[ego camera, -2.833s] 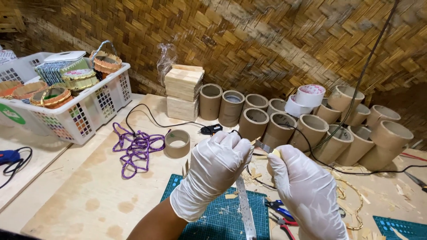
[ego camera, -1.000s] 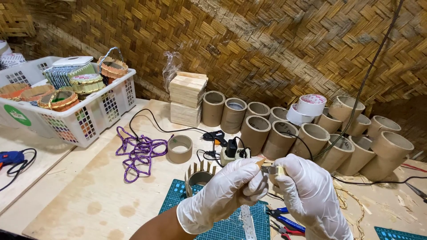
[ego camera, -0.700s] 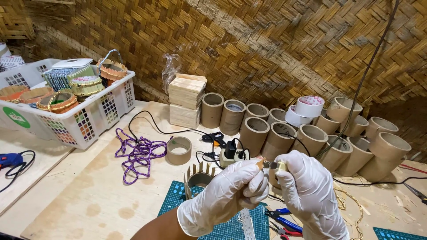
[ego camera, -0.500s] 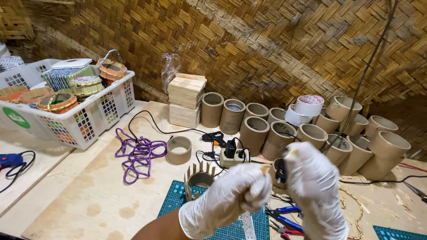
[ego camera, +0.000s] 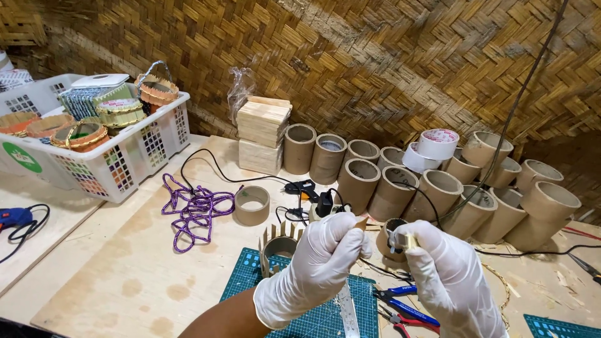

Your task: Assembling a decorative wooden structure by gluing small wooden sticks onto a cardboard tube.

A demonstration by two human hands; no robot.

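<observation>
We see a short cardboard ring (ego camera: 393, 238) held up just above the green cutting mat (ego camera: 313, 313), and we take that mat as our landmark. The ring sits against the fingertips of our right hand (ego camera: 447, 281), whose gloved fingers (ego camera: 421, 236) are curled together and pinched on a small brass-coloured piece at the ring's near rim; the thumb side is hidden, so we cannot tell how much of the ring the hand wraps. Our left hand (ego camera: 316, 266) is closed in a loose fist, its fingers (ego camera: 350, 241) clamped on a thin wooden stick (ego camera: 361, 221) whose tip points toward the ring, close to it; whether it touches we cannot tell.

On the mat's far left corner stands a cardboard ring with sticks (ego camera: 278, 244) upright round its wall. A steel ruler (ego camera: 347, 313) lies on the mat below our left hand, and blue-handled pliers (ego camera: 400, 300) lie at its right edge. Beyond the mat a black glue gun (ego camera: 322, 203) rests on the wooden table (ego camera: 125, 275), with a plain tape core (ego camera: 251, 204) and a purple cord (ego camera: 194, 209) to the far left. Further back stand rows of cardboard tubes (ego camera: 438, 194) and a stack of wooden sticks (ego camera: 263, 131), and far left of the mat a white basket (ego camera: 119, 156).
</observation>
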